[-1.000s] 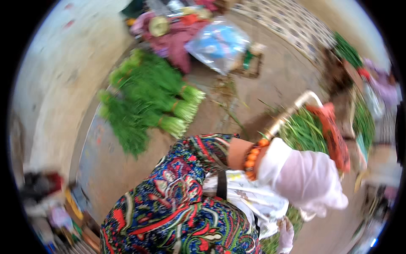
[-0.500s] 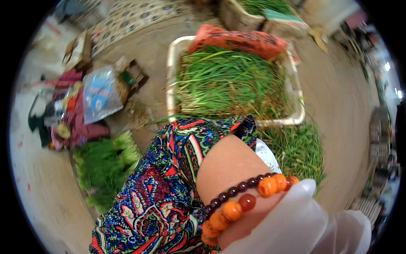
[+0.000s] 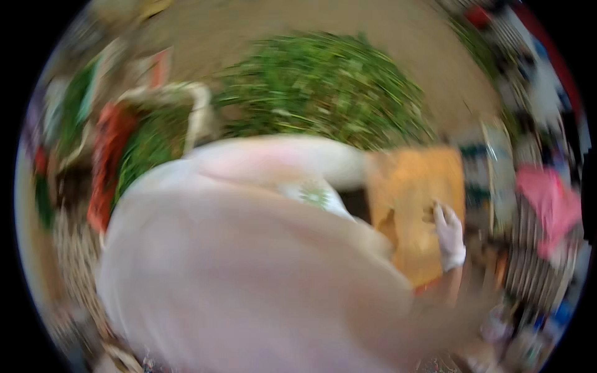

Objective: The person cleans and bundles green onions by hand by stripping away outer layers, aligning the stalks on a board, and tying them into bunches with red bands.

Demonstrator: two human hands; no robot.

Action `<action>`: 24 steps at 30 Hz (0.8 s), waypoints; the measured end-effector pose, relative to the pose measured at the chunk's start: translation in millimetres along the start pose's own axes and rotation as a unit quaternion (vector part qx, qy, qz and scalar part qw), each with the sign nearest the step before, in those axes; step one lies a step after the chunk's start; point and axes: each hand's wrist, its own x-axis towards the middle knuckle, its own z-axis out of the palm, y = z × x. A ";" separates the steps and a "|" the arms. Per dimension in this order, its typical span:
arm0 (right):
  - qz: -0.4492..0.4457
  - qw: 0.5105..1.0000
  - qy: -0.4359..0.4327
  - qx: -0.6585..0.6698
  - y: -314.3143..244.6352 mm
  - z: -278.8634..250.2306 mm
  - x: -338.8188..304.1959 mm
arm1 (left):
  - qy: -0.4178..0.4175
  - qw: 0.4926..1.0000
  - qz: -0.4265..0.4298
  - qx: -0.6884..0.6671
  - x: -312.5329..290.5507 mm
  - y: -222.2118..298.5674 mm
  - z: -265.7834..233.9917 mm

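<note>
A large pale shape in a whitish translucent glove, my left hand [image 3: 249,248], fills the lower left close to me. It is so smeared that its fingers and anything in them cannot be made out. Further right, my right hand [image 3: 449,235], also gloved, lies over an orange-brown wooden board or stool top [image 3: 413,186]. Its fingers look loosely apart, with nothing visible in them. Between the two hands shows a piece of white cloth with a green flower print [image 3: 314,194].
A heap of loose green stalks [image 3: 323,87] lies on the floor ahead. To the left stands a white crate [image 3: 200,109] of greens with a red bag [image 3: 112,158]. On the right are a pink cloth or bag [image 3: 547,202] and stacked grey slatted things [image 3: 535,273].
My view has swung to the right, so the crate now sits at the left and the wooden board has come into sight. My right hand has appeared; the beaded bracelets no longer show.
</note>
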 end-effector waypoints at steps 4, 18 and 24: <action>0.106 0.972 0.203 0.057 79.4 -99.4 -62.0 | -0.056 0.989 -0.009 -0.137 26.0 -12.0 73.5; 0.321 0.903 0.204 -0.200 299.1 -72.2 -176.0 | -0.014 0.978 -0.125 -0.169 45.0 -86.3 63.3; 0.371 0.901 0.156 0.163 348.6 -52.0 -179.2 | -0.045 0.972 -0.145 -0.179 34.6 -87.9 65.9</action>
